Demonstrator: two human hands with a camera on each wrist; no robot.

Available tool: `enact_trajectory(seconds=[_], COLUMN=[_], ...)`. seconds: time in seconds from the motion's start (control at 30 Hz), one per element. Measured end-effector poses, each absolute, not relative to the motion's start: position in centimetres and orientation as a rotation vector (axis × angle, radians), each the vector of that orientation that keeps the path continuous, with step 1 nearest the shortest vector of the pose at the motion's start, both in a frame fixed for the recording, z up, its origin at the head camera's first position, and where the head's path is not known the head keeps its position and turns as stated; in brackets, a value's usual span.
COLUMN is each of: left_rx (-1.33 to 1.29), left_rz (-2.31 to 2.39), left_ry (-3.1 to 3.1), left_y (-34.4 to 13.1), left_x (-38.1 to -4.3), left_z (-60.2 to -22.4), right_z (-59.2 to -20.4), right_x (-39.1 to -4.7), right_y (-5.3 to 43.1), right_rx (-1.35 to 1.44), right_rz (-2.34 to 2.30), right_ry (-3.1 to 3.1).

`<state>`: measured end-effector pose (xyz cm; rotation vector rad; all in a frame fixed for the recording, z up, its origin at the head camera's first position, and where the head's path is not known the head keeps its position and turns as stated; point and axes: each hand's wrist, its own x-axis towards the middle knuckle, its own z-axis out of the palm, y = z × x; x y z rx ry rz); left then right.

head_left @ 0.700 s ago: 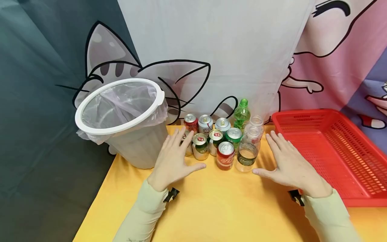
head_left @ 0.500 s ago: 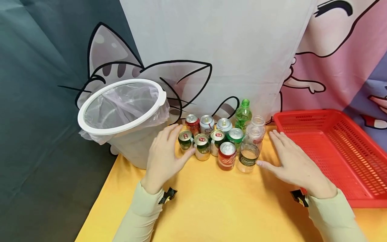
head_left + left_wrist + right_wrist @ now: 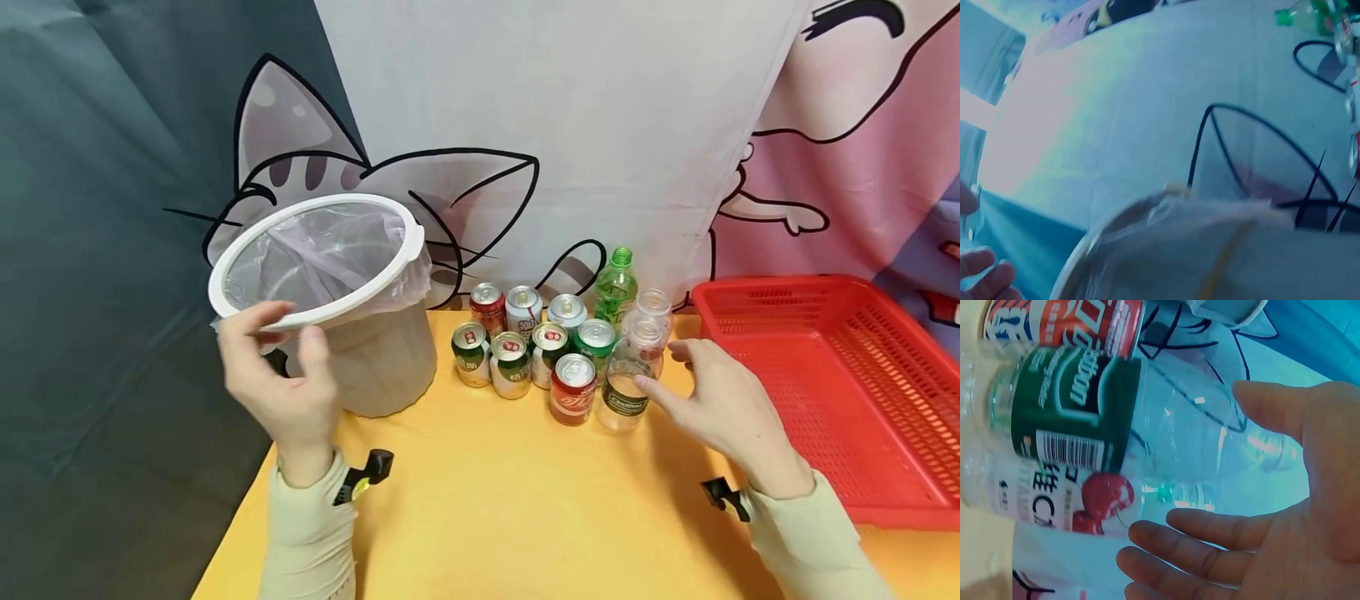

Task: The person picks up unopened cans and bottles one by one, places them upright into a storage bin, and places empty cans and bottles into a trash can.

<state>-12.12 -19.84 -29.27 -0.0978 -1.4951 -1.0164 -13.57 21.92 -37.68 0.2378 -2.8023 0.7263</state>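
Note:
My left hand point(image 3: 281, 387), holding nothing, is raised in front of a grey bin point(image 3: 393, 367) with a white rim point(image 3: 415, 240) and a clear liner. Its fingers are loosely bent; in the left wrist view the fingertips point(image 3: 991, 281) show apart from the bin. On the right, my right hand point(image 3: 723, 408) stands beside a clear plastic bottle point(image 3: 625, 404) with a dark green label. Thumb and fingers are spread around the bottle's upper part without closing on it, as the right wrist view shows. Behind it stands another clear bottle with a cherry label point(image 3: 1104, 494).
Several upright drink cans crowd left of the bottles, among them a red can point(image 3: 573, 392) and a green-topped can point(image 3: 511, 367). A green bottle point(image 3: 617, 287) stands behind. At right lies a red plastic basket point(image 3: 772, 287) on the yellow tablecloth point(image 3: 487, 508).
My left hand has moved left, away from the cans to the bin, and its fingers have bent. My right hand has drawn slightly nearer the clear bottle, with its fingers more bent.

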Motion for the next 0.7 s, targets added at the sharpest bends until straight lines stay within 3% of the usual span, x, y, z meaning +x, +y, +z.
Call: enact_trajectory(seconds=[0.33, 0.7], left_rx=[0.310, 0.394], left_rz=[-1.374, -1.826], left_ry=[-1.267, -1.107], left_y=[-26.0, -29.4], left_x=[-15.0, -16.5], left_z=[-31.3, -32.3], right_z=[-38.3, -38.8], right_x=[-13.5, -13.7], right_y=[20.7, 20.2], right_rx=[0.241, 0.241], right_rz=[0.769, 0.863], right_ry=[-2.711, -2.560])
